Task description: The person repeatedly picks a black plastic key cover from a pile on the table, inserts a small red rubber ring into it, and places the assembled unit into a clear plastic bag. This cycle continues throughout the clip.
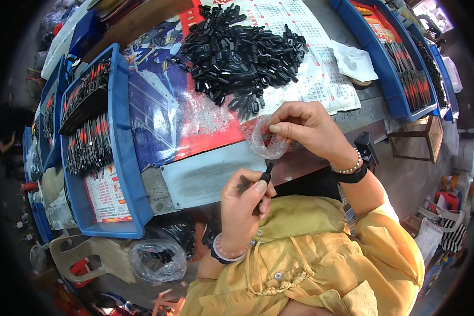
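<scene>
My left hand is closed round a slim black piece. Its narrow tip points up and away from me, and its lower end shows below my thumb. My right hand pinches thumb and forefinger together over a round clear plastic bag at the table's near edge. Something small and red shows through the bag; what the right fingertips hold is too small to make out. Beyond both hands, a large heap of glossy black plastic parts lies on printed paper sheets. A grey metal plate lies left of the bag.
At the left, a blue tray holds rows of black pieces with red marks. Another blue tray with similar pieces stands at the right, near a crumpled white sheet. A beige plastic chair and a clear bag are low at left.
</scene>
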`<state>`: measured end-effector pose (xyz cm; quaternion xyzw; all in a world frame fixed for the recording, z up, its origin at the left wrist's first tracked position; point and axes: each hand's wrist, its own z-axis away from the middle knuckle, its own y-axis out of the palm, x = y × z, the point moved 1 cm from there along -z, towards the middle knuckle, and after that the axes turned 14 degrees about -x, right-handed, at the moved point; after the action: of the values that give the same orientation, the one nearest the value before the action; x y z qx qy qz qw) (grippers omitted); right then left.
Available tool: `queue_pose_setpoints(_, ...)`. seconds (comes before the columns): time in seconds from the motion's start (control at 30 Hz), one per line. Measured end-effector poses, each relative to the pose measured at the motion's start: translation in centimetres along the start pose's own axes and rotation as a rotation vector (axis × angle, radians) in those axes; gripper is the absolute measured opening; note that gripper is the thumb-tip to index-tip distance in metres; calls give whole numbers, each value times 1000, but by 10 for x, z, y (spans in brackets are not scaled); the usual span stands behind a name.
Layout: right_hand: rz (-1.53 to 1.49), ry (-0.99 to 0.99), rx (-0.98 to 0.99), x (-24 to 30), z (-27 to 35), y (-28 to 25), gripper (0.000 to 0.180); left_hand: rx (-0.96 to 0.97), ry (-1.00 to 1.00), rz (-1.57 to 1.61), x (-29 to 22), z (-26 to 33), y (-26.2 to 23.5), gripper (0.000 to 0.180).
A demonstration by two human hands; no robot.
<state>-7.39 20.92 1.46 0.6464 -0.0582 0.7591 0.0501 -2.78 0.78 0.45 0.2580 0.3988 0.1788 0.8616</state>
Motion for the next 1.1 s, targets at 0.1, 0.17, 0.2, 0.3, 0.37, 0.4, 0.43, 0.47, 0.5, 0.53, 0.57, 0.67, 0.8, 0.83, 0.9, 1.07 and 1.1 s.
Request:
queue_pose_setpoints(0.1,-21,16,-25,4,2,-2,11,3,2,-12,0,-1,1,5)
queue_pose_setpoints(0.17,-33,83,-42,7,7,-3,11,3,5,-9,0,-1,2,4)
queue_pose_setpoints(0.2,-85,144,-40,8,11,-1,11,-9,9,-20,1,-1,3,4)
queue_pose_setpoints(0.3,-220,221,-17,9,23,8,11,-34,28,-32,1,-1,4,5)
queue_pose_setpoints(0.37,-289,265,2,10,31,13,11,-50,47,-36,1,-1,5,5)
queue_pose_setpoints(0.4,-334,274,18,10,35,14,11,-49,55,-42,1,-1,5,5)
queue_pose_setpoints(0.43,-317,296,2,9,36,16,13,-49,64,-41,1,-1,5,5)
queue_pose_setpoints(0.47,-335,285,-4,8,38,17,13,-49,72,-39,1,-1,6,5)
queue_pose_setpoints(0.5,-354,274,-11,8,39,18,13,-55,79,-47,1,0,6,5)
queue_pose_setpoints(0.53,-391,247,-7,8,40,19,13,-60,86,-54,1,1,6,5)
queue_pose_setpoints(0.57,-371,262,-13,7,41,19,13,-66,94,-62,1,2,6,5)
queue_pose_setpoints(0.67,-351,214,-18,6,44,21,13,-77,120,-58,0,4,6,5)
queue_pose_setpoints(0.8,-284,87,-69,5,52,24,14,-91,149,-117,-1,6,5,5)
queue_pose_setpoints(0.83,-268,72,-81,5,54,24,14,-88,159,-159,-1,6,4,6)
queue_pose_setpoints(0.9,-266,62,-70,6,55,24,13,-84,173,-213,-2,8,4,6)
queue_pose_setpoints(1.07,-434,270,-5,4,52,20,14,-77,178,-238,-3,10,3,5)
queue_pose_setpoints(1.1,-482,309,12,4,51,20,14,-69,180,-228,-3,11,2,5)
